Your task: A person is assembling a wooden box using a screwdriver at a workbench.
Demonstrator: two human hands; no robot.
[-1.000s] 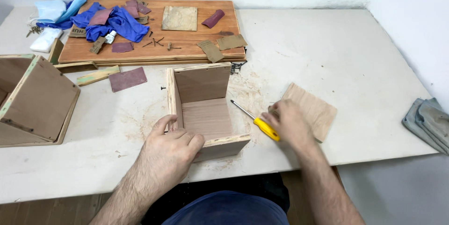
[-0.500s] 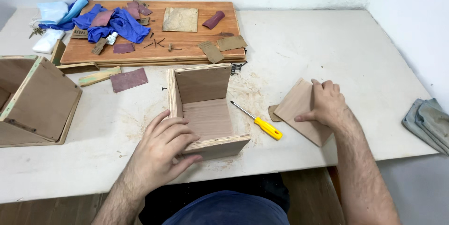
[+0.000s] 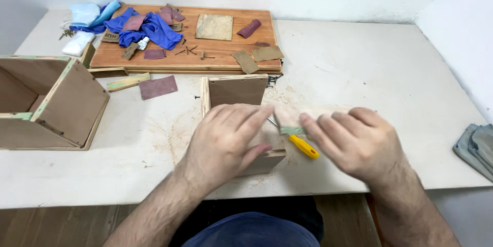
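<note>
Head view, looking down on a white surface point(image 3: 359, 72) dusted with sawdust.

Left hand point(image 3: 226, 141): fingers spread and nearly flat, palm down, resting on the small open wooden box point(image 3: 236, 90) at the near edge; not clenched.

Right hand point(image 3: 359, 141): fingers extended, loosely curled over a thin wooden panel point(image 3: 308, 113), pressing it toward the box's right side; the panel is blurred, with a green strip along its lower edge.

Screwdriver point(image 3: 303, 146): yellow handle, lying on the surface between the two hands, just beside the box.

Larger wooden box point(image 3: 51, 103): far left, open side up, green-edged.

Wooden board point(image 3: 215, 54): at the back, carrying blue cloth point(image 3: 149, 26), sandpaper scraps, nails.

Sandpaper sheet point(image 3: 158, 87): reddish-brown, rectangular, loose before the board.

Grey cloth point(image 3: 475, 149): right edge.
</note>
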